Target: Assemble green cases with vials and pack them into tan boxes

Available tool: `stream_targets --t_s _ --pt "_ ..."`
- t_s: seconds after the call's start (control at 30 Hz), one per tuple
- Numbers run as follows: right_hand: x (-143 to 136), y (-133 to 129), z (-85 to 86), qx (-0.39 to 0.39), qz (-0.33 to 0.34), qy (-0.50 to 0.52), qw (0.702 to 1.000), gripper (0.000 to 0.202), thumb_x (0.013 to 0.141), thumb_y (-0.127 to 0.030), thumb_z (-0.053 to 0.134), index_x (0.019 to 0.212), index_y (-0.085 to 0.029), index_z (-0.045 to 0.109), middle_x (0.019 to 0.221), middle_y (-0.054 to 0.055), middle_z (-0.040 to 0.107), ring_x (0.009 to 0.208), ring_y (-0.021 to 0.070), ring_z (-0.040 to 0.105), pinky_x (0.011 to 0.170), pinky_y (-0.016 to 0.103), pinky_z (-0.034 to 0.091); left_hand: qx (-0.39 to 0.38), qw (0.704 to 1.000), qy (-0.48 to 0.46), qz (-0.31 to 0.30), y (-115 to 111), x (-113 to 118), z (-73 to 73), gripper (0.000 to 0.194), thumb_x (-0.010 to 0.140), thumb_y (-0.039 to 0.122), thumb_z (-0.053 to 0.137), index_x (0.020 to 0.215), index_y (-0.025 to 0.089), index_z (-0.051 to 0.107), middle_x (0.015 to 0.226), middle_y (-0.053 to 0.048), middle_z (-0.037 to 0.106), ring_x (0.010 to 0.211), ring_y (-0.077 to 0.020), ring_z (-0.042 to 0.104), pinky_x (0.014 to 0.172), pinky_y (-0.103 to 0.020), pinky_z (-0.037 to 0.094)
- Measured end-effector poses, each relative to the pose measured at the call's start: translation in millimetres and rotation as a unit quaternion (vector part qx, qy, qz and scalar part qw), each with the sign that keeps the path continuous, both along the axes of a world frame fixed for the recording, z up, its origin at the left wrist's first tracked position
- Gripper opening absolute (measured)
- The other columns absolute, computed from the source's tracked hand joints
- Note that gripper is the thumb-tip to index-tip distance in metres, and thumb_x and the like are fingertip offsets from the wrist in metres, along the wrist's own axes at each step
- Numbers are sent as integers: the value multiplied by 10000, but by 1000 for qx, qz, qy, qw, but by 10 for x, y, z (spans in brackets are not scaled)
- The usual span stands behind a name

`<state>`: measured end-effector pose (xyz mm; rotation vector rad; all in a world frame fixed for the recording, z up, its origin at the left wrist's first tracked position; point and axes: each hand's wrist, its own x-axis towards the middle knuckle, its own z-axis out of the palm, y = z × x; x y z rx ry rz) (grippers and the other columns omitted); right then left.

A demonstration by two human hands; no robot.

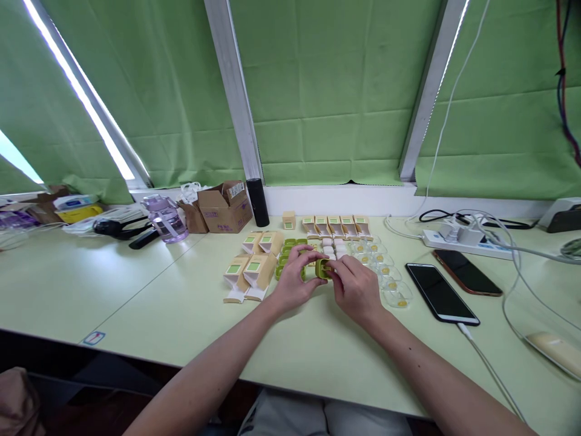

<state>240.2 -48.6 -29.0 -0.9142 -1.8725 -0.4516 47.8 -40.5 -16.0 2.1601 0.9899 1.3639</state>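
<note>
A small green container (323, 269) is held above the table between my two hands. My left hand (297, 280) grips its left side between thumb and fingers. The closed fingers of my right hand (358, 287) are at its right edge and opening; whether they pinch something small there is hidden. Behind my left hand stand rows of green containers (285, 251). Small white pieces (327, 242) lie beyond my hands. Clear plastic pieces with yellow centres (391, 284) are lined up to the right. Open beige boxes (260, 270) stand at the left, and more beige boxes (336, 226) form a row behind.
Two phones (442, 293) (467, 272) and a white power strip (467, 242) with cables lie at the right, near a mouse (556, 351). Farther left are a black cylinder (258, 202), a cardboard box (224, 208) and a purple bottle (166, 219).
</note>
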Motion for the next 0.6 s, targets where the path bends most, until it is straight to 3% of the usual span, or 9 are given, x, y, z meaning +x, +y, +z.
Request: stream_targets --t_s 0.17,0.6 --pt "-4 -6 8 33 -8 -16 999 159 993 -124 555 964 -180 701 749 33 617 682 165 531 575 302 308 0 1000 5 2 -7 4 0 497 771 105 865 1224 242 713 1313 -115 534 1365 -298 525 1141 -509 543" --pt "9 25 -41 13 23 -3 1000 197 1002 -125 522 957 -199 699 768 38 654 678 165 562 576 296 339 0 1000 10 -6 -10 -1 5 462 789 144 864 1220 237 725 1277 -118 577 1361 -302 519 1131 -505 532"
